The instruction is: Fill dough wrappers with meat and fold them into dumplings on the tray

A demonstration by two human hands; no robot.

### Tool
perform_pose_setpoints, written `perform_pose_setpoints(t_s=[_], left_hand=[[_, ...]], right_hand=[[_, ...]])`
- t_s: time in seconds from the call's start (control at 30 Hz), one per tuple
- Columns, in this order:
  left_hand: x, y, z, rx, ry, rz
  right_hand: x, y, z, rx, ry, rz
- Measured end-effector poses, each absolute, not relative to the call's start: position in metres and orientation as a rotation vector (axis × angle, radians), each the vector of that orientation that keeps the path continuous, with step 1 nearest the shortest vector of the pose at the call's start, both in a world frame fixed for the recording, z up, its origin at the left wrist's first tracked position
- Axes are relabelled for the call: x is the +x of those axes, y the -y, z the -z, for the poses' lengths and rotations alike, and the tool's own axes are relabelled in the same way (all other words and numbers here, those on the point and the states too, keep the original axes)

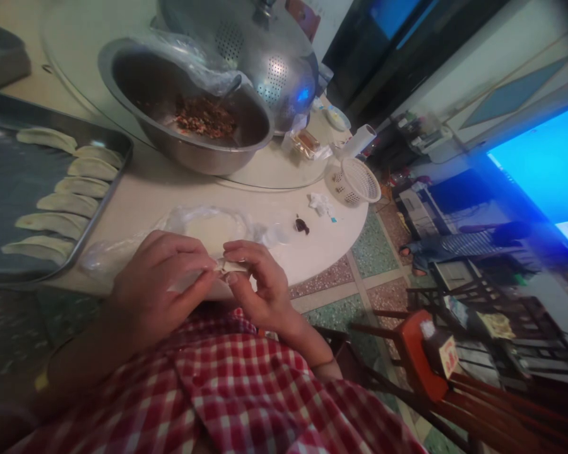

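Observation:
My left hand [158, 287] and my right hand [260, 284] meet at the table's near edge. Between them they pinch a pale dumpling [234, 265], which is mostly hidden by the fingers. Just beyond my fingers, a stack of round dumpling wrappers [213, 228] lies in a clear plastic bag [118, 255]. A metal tray [9, 183] on the left bears several folded dumplings [66, 203] in a rough column. Further back, a steel bowl [203, 161] contains brown chopped filling [206, 118], and a utensil handle leans on its rim under plastic film.
Behind the bowl stands a perforated metal dome [284, 57]. A white plastic basket [357, 181] and a white roll [360, 140] are near the table's right edge, with a dark scrap [301, 224] closer in. Wooden chairs [421, 353] and another person [468, 243] are to the right.

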State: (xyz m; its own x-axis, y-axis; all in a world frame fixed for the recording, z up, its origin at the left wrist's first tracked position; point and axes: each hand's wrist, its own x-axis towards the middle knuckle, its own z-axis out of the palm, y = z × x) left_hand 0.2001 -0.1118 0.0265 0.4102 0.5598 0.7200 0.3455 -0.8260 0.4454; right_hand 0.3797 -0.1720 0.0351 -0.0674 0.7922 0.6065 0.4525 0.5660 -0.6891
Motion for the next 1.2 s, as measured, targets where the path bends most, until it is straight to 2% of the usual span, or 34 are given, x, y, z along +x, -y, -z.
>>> perform_pose_setpoints(t_s=[0.33, 1.0, 1.2], left_hand=[[0.199, 0.112, -0.026, 2.366, -0.798, -1.341], [0.195, 0.110, -0.012, 2.528, -0.780, -1.297], [0.198, 0.108, -0.015, 2.521, -0.740, -1.379]], right_hand=[[0.380, 0.172, -0.034, -1.128, 1.692, -0.477], [0.378, 0.170, -0.038, -1.141, 1.704, -0.400], [0.378, 0.171, -0.037, -1.101, 1.711, -0.345]])
